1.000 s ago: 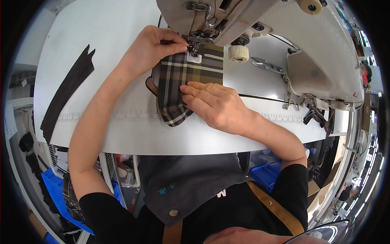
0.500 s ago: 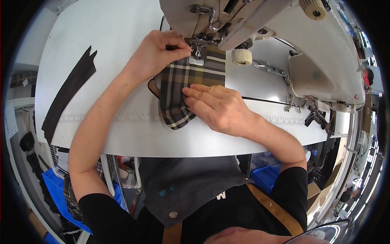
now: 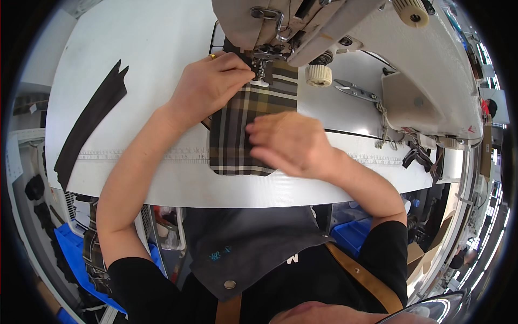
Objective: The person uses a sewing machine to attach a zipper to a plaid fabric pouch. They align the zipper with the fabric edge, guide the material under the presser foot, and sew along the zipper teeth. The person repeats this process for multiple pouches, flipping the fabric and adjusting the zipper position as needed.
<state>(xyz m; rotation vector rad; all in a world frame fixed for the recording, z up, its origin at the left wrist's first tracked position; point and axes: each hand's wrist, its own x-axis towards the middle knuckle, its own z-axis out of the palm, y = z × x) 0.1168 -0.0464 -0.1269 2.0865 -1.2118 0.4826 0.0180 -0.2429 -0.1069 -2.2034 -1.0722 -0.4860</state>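
A plaid fabric piece [image 3: 232, 146] in brown, olive, black and white lies on the sewing machine bed, its far part under the presser foot [image 3: 260, 82]. My left hand [image 3: 208, 86] pinches the fabric's left edge right beside the foot; the fingertips hide what exactly is between them. Dark cloth [image 3: 233, 47] shows just beyond those fingers. Over the right side of the plaid piece is my right hand [image 3: 291, 143], fingers stretched out and smeared by motion. Whether its fingertips touch the cloth I cannot tell.
The sewing machine [image 3: 426, 70] stands over the work at the upper right. Thread snips [image 3: 356, 90] lie on its bed. A dark fabric strip [image 3: 91, 124] rests at the table's left. A printed ruler [image 3: 178, 156] runs along the near side. Blue bins [image 3: 350, 235] sit below the table.
The plaid piece's near end lies flatter and straighter. My left hand has turned and come slightly nearer, staying by the foot. My right hand has shifted a little and is now blurred.
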